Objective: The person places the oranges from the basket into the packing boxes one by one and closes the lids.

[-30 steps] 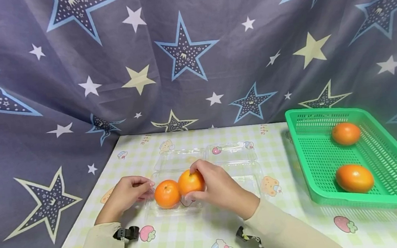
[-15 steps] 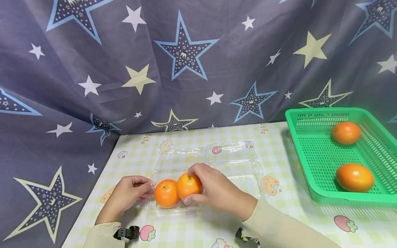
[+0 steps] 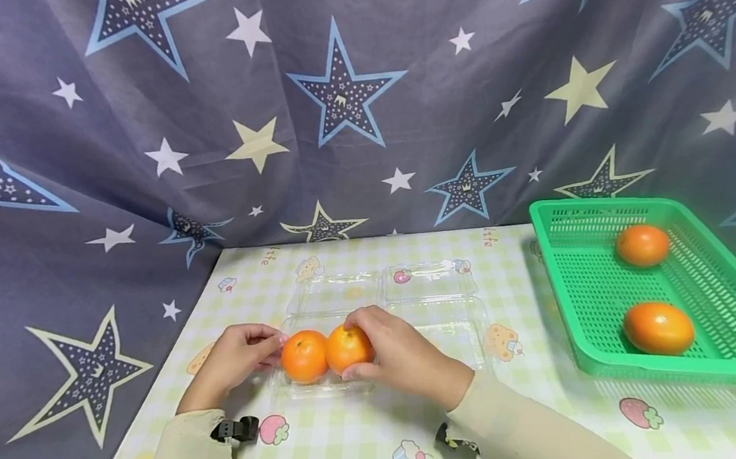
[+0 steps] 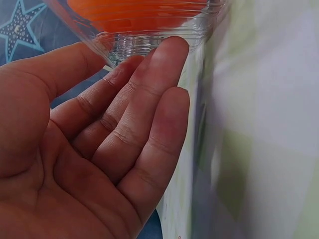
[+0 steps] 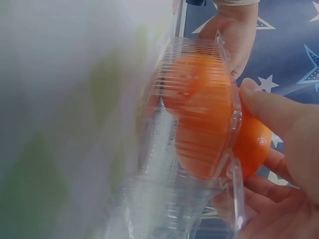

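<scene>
A clear plastic container (image 3: 449, 327) lies open on the table, its lid (image 3: 382, 287) folded back. One orange (image 3: 304, 357) sits in its left end. My right hand (image 3: 357, 349) grips a second orange (image 3: 343, 349) right beside the first, down in the container. In the right wrist view the held orange (image 5: 251, 144) sits behind the ribbed wall (image 5: 199, 199), my thumb (image 5: 271, 107) on it. My left hand (image 3: 273, 344) touches the container's left end. Its fingers (image 4: 149, 109) lie fairly straight against the ribbed wall (image 4: 149, 42).
A green plastic basket (image 3: 576, 296) stands at the right of the table with two oranges (image 3: 642, 245) (image 3: 658, 328) in it. A star-patterned cloth (image 3: 351, 94) hangs behind and drapes past the table's left edge. The checked tablecloth (image 3: 368, 451) covers the near part.
My right hand has lowered its orange a little down and to the left, until it sits against the first orange in the container. The left hand has stayed at the container's end.
</scene>
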Available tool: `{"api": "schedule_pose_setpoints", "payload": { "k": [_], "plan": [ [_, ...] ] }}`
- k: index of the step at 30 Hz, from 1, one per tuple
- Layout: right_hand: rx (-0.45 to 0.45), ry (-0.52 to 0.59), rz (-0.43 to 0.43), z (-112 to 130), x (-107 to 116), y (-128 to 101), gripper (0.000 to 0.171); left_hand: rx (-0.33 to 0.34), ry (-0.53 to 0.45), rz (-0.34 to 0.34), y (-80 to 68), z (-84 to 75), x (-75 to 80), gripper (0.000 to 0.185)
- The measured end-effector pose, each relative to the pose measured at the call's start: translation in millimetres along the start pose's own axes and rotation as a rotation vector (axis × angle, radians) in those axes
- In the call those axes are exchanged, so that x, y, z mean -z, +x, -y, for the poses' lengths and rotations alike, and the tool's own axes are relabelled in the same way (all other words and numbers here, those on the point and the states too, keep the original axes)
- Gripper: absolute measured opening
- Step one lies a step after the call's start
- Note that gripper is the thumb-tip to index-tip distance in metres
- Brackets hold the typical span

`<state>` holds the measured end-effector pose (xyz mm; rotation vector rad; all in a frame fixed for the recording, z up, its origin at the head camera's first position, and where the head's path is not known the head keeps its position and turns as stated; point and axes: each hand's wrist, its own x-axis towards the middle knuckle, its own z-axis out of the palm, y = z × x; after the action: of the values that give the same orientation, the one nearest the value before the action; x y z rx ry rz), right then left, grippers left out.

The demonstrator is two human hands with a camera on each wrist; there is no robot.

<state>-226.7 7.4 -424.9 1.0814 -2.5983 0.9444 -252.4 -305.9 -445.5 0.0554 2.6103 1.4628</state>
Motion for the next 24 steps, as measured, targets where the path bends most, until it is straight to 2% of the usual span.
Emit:
{"api": "schedule_pose_setpoints", "payload": {
  "k": [16,24],
  "plan": [
    [-0.002,-0.014,0.007,-1.4,-4.5,-1.0,0.063,-0.003,0.011,-0.008,-0.3,3.1,1.2,0.033],
    [-0.025,-0.063,0.021,-1.1,-5.9,-0.6,0.065,-0.003,0.014,-0.014,0.0,1.2,0.1,0.033]
  ]
}}
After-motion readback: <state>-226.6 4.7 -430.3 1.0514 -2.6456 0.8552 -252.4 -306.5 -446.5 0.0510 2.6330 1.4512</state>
